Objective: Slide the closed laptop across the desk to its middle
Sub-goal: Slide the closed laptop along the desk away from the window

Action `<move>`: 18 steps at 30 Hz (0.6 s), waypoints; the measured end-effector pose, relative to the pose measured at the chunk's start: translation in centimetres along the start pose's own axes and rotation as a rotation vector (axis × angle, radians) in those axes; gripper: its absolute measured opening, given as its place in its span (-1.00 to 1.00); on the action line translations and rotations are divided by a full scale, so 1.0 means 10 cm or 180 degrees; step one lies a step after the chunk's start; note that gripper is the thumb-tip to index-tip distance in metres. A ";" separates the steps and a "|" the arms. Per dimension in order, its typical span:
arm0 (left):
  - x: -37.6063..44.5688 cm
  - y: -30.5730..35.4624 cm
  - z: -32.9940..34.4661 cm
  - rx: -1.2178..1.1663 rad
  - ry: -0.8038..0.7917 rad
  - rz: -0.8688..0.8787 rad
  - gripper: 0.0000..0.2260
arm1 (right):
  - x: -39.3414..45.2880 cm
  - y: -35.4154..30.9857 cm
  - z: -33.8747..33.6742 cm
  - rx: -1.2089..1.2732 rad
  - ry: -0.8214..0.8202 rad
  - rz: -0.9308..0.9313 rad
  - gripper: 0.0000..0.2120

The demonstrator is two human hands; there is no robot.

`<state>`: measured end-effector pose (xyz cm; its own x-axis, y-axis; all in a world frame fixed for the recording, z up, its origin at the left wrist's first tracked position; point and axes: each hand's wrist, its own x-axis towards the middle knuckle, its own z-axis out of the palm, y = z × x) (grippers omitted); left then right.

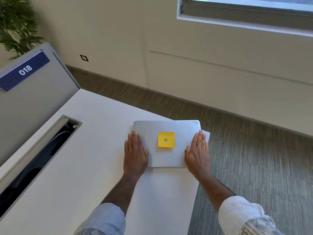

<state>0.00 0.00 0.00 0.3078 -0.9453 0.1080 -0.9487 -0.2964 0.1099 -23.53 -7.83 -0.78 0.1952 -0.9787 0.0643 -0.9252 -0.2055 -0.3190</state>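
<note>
A closed silver laptop [166, 157] lies at the far right corner of the white desk [94, 150], its far right corner reaching past the desk's edge. A yellow sticky note [166, 139] with a pen mark is stuck on its lid. My left hand [135, 154] lies flat against the laptop's left edge, fingers together and stretched forward. My right hand [198, 153] lies flat on the laptop's right edge in the same way. Neither hand curls around the laptop.
A long cable slot [39, 155] with a raised flap runs along the desk's left side. A grey partition [33, 99] with a blue "018" label stands behind it, and a plant [17, 24] beyond. Carpeted floor [254, 167] lies right of the desk.
</note>
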 end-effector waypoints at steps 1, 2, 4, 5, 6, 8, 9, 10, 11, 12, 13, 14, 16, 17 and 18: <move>0.03 0.00 0.00 -0.0033 -0.0033 -0.0062 -0.45 | 0.03 0.00 -0.01 0.0020 0.0029 0.0073 -0.38; 0.05 0.00 -0.03 -0.0082 -0.0080 -0.0136 -0.45 | 0.05 0.01 -0.04 0.0062 0.0026 0.0169 -0.38; 0.10 0.00 -0.02 -0.0068 -0.0113 -0.0170 -0.45 | 0.09 0.02 -0.04 0.0054 -0.0002 0.0301 -0.37; 0.13 0.01 0.00 -0.0063 -0.0111 -0.0184 -0.44 | 0.10 0.03 -0.04 0.0046 -0.0020 0.0342 -0.37; 0.16 0.01 0.01 -0.0075 -0.0144 -0.0196 -0.45 | 0.11 0.03 -0.04 0.0029 -0.0057 0.0355 -0.36; 0.22 0.01 0.03 -0.0084 -0.0098 -0.0254 -0.45 | 0.14 0.04 -0.05 -0.0034 -0.0088 0.0368 -0.37; 0.25 0.01 0.05 -0.0106 -0.0063 -0.0292 -0.46 | 0.16 0.04 -0.07 -0.0081 -0.0101 0.0392 -0.37; 0.28 0.01 0.07 -0.0129 -0.0052 -0.0324 -0.47 | 0.18 0.04 -0.08 -0.0122 -0.0125 0.0417 -0.37; 0.31 0.02 0.09 -0.0144 -0.0067 -0.0361 -0.48 | 0.19 0.04 -0.09 -0.0160 -0.0154 0.0447 -0.38; 0.32 0.04 0.09 -0.0161 -0.0082 -0.0403 -0.48 | 0.20 0.04 -0.10 -0.0210 -0.0161 0.0454 -0.39; 0.34 0.06 0.08 -0.0160 -0.0097 -0.0456 -0.48 | 0.22 0.04 -0.11 -0.0287 -0.0153 0.0444 -0.40; 0.34 0.08 0.07 -0.0153 -0.0101 -0.0522 -0.47 | 0.23 0.04 -0.12 -0.0371 -0.0153 0.0420 -0.40; 0.33 0.12 0.01 -0.0120 -0.0172 -0.0698 -0.45 | 0.24 0.04 -0.14 -0.0510 -0.0192 0.0390 -0.40; 0.32 0.14 -0.02 -0.0069 -0.0198 -0.0771 -0.47 | 0.25 0.03 -0.15 -0.0575 -0.0197 0.0388 -0.39; 0.31 0.16 -0.03 -0.0037 -0.0206 -0.0823 -0.50 | 0.26 0.02 -0.15 -0.0600 -0.0195 0.0399 -0.38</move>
<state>-0.51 -3.35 0.85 0.5344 -0.8452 0.0116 -0.8381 -0.5280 0.1370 -23.75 -10.43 0.74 0.0890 -0.9957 -0.0242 -0.9868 -0.0849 -0.1382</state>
